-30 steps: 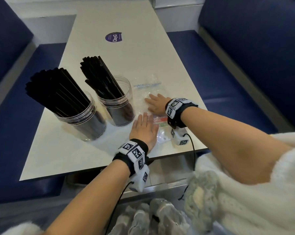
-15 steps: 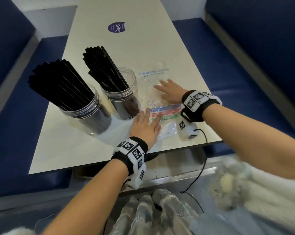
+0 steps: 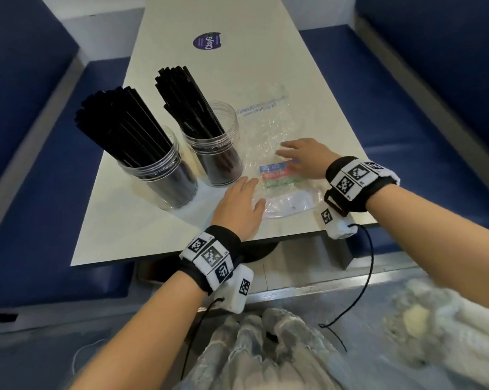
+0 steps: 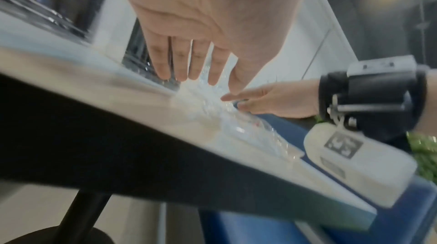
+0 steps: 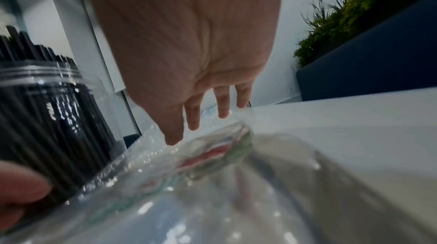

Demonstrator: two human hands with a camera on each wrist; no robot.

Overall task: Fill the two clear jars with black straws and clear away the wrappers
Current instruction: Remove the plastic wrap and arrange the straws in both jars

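From the head view both flat hands, left hand (image 3: 239,205) and right hand (image 3: 305,156), pressed the wrapper (image 3: 277,175) onto the tabletop (image 3: 142,220); only the right wrist view showed a plant (image 5: 350,10).

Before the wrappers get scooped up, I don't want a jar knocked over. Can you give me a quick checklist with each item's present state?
1. Both jars hold straws: ok. The left jar and right jar both stand upright, packed with black straws.
2. Hands free: ok. The left hand and right hand lie flat, fingers straight, holding nothing.
3. Hands on the wrappers: ok. Both touch the clear plastic.
4. Gap to the jars: not ok. The plastic lies right beside the right jar.
5. How many wrappers are in the pile: cannot tell.
6. Somewhere to put them: cannot tell. No bin is in view.
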